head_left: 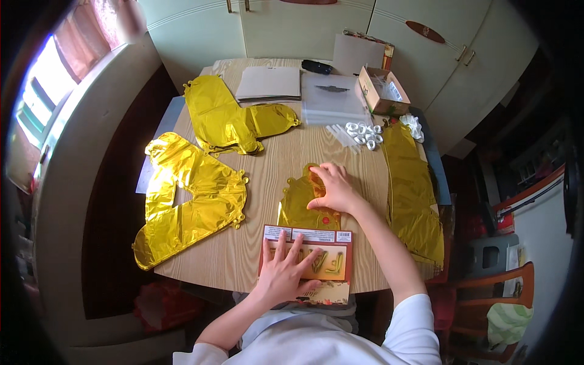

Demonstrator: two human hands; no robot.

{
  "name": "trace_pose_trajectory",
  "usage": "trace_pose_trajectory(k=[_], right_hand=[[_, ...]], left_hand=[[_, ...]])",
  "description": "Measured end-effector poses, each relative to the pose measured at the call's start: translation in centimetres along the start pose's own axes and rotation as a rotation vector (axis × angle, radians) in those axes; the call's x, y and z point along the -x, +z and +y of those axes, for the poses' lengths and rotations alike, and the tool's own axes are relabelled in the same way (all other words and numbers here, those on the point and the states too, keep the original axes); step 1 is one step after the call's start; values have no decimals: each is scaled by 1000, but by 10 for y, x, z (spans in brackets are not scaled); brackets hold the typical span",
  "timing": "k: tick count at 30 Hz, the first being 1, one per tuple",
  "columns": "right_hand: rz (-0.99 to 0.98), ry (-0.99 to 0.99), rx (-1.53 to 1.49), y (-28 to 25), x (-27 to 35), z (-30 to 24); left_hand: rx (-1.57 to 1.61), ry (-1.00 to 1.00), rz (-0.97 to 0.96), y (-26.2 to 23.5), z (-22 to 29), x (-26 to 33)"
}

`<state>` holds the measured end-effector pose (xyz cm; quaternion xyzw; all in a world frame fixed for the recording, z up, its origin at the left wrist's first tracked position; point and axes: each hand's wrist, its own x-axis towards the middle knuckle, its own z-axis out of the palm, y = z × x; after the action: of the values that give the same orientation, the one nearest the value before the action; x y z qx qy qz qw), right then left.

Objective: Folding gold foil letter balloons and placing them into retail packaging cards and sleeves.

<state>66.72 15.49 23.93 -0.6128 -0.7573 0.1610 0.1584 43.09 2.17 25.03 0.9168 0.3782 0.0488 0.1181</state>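
A person sits at a wooden worktop [267,176] and works on a small folded gold foil balloon [302,204] lying flat near the front edge, just ahead of the person. It is shiny, creased and yellow-gold, with a scalloped seam around its rim and a small red spot near its lower end. The right hand [333,190] rests on the upper right part of this balloon, fingers bent and pressed down on the foil with the fingertips close together; whether it pinches a fold cannot be told. The left hand [284,271] lies flat with fingers spread on a red and cream printed card packet [307,258], which overhangs the front edge of the worktop and touches the lower end of the small balloon. Four gold foil pieces can be counted in all: the small one under the hand, a large one [188,201] to the left, another large one [234,118] farther back on the left, and a long strip-like one [413,194] along the right edge. Behind the balloon lies a cluster of small white rings [364,134], too small to count surely. At the back stand one open cardboard box [380,91], one stack of grey sheets [269,83] and one clear plastic sleeve [331,100].
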Motion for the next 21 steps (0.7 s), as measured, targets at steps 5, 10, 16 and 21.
trace_pose_trajectory(k=[5,10,16,21], right_hand=[[-65,107,-109,-4,-5,0],[-23,187,-273,-11,-6,4],[-183,242,-535,-17,11,26],[-2,186,-314,-20,36,6]], left_hand=[[4,6,-7,1,-1,-2],[4,3,-14,0,-1,-2],[14,16,11,-1,0,-2],[1,12,11,0,-1,-2]])
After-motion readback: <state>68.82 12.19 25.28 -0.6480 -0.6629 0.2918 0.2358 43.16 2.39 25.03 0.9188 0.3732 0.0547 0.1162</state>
